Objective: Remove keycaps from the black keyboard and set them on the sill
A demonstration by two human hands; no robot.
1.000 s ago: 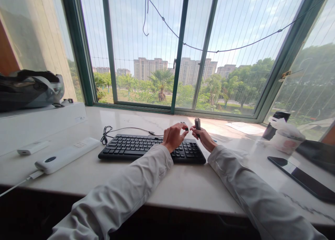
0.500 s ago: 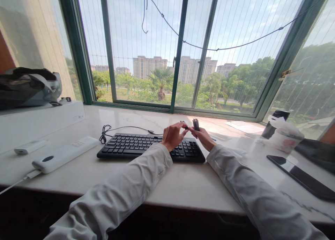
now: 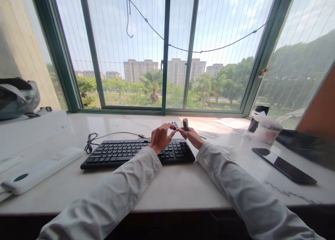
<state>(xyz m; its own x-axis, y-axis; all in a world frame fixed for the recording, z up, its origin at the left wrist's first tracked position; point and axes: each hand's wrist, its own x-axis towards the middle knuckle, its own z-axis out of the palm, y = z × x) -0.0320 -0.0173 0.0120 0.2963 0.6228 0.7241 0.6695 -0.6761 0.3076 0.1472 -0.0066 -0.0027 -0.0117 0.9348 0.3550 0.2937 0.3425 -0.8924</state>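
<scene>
Head view: keyboard (image 3: 112, 152) on bench (image 3: 172, 191), part hidden behind left hand (image 3: 159, 138) and sleeve (image 3: 123, 187). Left fingers nearly together; cannot tell whether anything gripped. Right hand (image 3: 193, 136): fingers closed round upright dark object (image 3: 185, 124). Bagged tub (image 3: 267, 131) at right; contents unclear.

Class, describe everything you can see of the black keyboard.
The keyboard is long, low and black, apparently plastic, with rows of dark keys and a number block towards its right end. It rests keys up on the pale desk, running left to right. The left hand and its sleeve hide part of it; whether they touch it is unclear. The lettering is too small to read.
</scene>
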